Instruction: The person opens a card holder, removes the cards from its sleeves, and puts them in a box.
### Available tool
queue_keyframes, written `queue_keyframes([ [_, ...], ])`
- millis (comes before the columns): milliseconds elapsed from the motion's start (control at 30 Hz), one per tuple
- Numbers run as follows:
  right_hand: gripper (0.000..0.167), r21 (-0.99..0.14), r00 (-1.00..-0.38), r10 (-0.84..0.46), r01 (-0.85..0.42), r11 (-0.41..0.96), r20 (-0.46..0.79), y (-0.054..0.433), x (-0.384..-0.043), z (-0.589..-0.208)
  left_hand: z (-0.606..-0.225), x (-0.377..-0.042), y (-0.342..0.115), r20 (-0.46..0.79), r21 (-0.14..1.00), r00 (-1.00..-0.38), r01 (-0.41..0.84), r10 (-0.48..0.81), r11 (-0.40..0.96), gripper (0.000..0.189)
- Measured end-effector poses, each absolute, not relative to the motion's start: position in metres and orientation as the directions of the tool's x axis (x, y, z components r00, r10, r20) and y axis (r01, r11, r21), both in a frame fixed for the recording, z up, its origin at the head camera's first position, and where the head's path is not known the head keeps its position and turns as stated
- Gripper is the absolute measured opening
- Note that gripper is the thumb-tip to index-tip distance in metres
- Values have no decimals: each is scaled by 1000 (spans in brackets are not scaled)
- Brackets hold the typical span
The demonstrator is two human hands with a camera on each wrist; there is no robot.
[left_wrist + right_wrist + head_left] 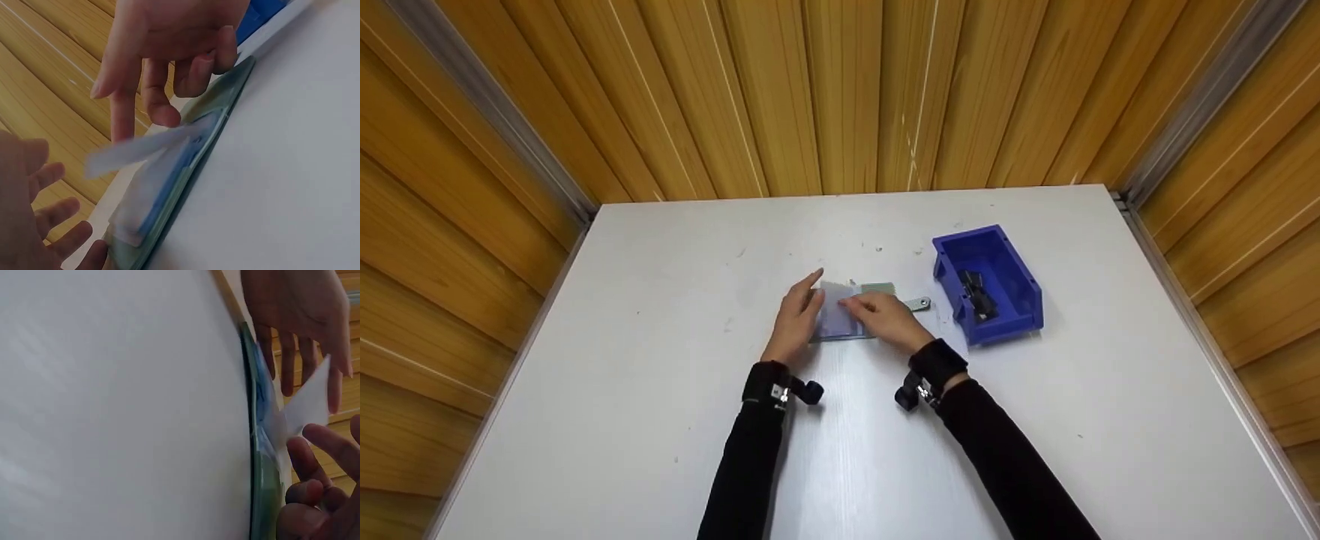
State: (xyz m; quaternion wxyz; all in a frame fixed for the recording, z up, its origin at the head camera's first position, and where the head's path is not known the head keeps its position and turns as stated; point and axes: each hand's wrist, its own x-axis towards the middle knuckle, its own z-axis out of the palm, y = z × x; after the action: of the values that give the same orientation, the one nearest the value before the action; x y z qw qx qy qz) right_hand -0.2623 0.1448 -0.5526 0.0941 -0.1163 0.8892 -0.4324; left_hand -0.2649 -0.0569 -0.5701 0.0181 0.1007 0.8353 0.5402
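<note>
A flat green case (236, 84), like an open card wallet, lies on the table with clear or pale pages and a bluish layer inside. One pale page (309, 396) stands up from it, blurred in the left wrist view. My right hand (889, 319) is over the case, its index finger extended against the raised page, the other fingers bent; I see no pinch. On the other side, my left hand (796, 319) has its fingers spread and relaxed beside the case's left edge, holding nothing. A strap with a round snap (919, 304) sticks out to the right.
At the right stands a blue bin (1020, 289) holding several small black items (978, 296). The white table (675, 315) runs back to a wood-patterned wall (840, 97), with similar walls at both sides.
</note>
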Motion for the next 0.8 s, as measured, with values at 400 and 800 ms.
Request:
queue_keyframes([
  [400,40,-698,-947,-310,-163,697,-89,143,-261,-557,-578,-260,-56,52,789,-967,194,251,583,47],
  [800,41,-740,-964,-244,-89,667,-104,166,-261,-555,-577,-261,-57,29,798,-966,178,258,576,48],
])
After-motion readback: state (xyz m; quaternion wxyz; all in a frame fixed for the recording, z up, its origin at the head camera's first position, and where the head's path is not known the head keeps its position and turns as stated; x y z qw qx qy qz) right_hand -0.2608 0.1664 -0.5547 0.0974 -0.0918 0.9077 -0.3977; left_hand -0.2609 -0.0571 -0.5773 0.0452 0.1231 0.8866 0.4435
